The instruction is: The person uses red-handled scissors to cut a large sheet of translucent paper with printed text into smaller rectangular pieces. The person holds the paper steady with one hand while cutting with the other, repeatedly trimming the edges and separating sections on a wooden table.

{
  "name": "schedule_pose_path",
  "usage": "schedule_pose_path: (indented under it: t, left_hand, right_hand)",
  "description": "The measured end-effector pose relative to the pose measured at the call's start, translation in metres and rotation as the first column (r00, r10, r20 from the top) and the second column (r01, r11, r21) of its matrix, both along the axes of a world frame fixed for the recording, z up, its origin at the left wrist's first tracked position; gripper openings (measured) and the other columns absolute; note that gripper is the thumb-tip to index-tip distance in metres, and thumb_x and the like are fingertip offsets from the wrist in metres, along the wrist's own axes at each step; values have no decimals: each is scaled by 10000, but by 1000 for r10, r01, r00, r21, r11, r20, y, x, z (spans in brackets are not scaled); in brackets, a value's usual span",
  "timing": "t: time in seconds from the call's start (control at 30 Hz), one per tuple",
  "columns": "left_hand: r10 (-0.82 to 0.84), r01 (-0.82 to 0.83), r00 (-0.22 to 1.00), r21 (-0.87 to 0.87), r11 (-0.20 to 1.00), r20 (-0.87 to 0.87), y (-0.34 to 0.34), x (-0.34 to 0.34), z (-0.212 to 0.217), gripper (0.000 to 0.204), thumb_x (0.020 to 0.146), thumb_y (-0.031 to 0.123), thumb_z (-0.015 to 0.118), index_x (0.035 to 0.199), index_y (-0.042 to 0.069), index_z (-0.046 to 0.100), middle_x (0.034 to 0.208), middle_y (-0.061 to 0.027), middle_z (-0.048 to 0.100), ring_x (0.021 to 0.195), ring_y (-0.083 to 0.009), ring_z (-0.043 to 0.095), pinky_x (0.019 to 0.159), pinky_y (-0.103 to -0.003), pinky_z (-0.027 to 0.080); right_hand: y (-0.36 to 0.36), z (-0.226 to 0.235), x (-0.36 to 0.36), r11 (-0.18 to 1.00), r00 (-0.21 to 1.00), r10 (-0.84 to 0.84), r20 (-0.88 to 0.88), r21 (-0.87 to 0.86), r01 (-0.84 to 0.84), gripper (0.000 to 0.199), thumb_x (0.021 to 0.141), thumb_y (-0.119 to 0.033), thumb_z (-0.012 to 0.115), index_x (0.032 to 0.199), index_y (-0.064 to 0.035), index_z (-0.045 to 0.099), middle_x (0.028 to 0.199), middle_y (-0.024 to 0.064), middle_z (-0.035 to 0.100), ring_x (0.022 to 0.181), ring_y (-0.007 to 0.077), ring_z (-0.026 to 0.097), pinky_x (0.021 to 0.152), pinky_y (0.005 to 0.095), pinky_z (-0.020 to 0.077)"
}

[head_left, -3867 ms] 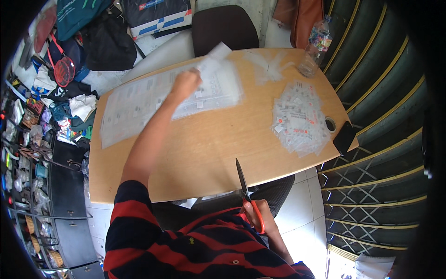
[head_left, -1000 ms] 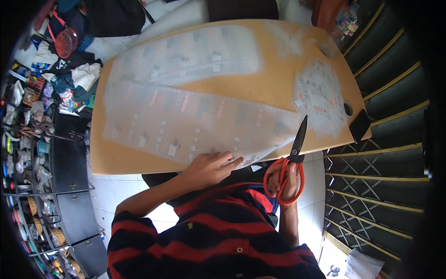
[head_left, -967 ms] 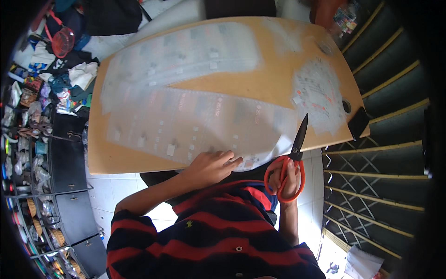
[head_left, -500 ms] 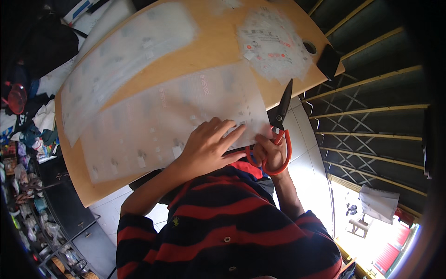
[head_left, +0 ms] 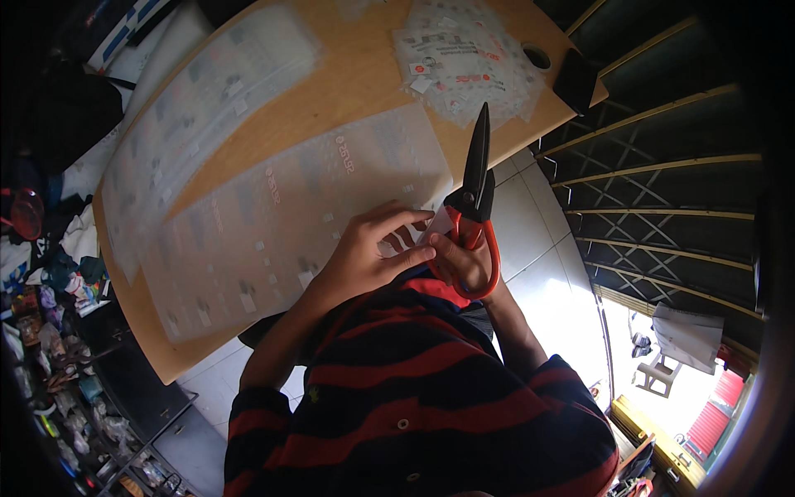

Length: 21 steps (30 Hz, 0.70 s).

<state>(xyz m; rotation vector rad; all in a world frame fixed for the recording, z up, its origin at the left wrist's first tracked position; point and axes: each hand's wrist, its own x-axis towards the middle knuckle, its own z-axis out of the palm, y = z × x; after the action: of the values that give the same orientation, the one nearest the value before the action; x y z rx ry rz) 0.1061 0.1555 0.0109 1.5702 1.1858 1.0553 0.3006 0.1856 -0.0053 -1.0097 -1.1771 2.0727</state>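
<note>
My right hand is closed around the orange-red handles of a pair of scissors, whose dark blades point up and away from me. Between its thumb and fingers it also pinches the near right corner of a wide translucent plastic sheet, which is printed with rows of small marks. My left hand is over the same edge, fingers bent and thumb apart from them, the thumb reaching close to the right thumb. Part of the sheet's raised corner shows between the two hands; the rest lies flat on the tan table.
More translucent sheets lie at the far left. A pile of smaller clear printed pieces sits at the far right, beside a round table hole and a dark phone-like slab. Shelves with clutter stand left; a folding metal gate is right.
The scissors have turned more upright and shifted left, with both blades now showing. My left fingers have curled in towards the sheet's corner, which has been lifted. The view has shifted slightly.
</note>
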Motion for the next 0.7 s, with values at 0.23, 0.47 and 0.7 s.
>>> schedule_pose_path:
  t: [0.23,0.47,0.7]
  left_hand:
    - [432,-428,881,-63,902,196,-10,-46,-21,73,918,70,667,980,34,652,871,-33,683,754,-81,636,595,-238,503]
    - [971,-911,237,354,212,28,-43,-384,71,292,965,182,483,1167,25,626,1099,-129,649,897,-238,660,711,-350,552]
    - [778,-684,-431,397,-612,458,-242,-640,225,327,877,271,585,1128,63,585,1124,-144,641,904,-329,660,770,-496,565]
  right_hand:
    - [2,-11,-2,897,994,1,109,440,-49,80,884,4,543,814,-9,581,572,-9,449,502,140,467,452,338,316]
    - [-6,-22,9,985,986,-133,-95,96,143,126,930,-10,479,842,-98,465,559,-24,421,399,76,369,372,245,297]
    - [-4,-20,5,985,987,-141,-79,86,148,75,938,-81,505,866,-82,485,514,-25,400,381,76,374,356,241,309]
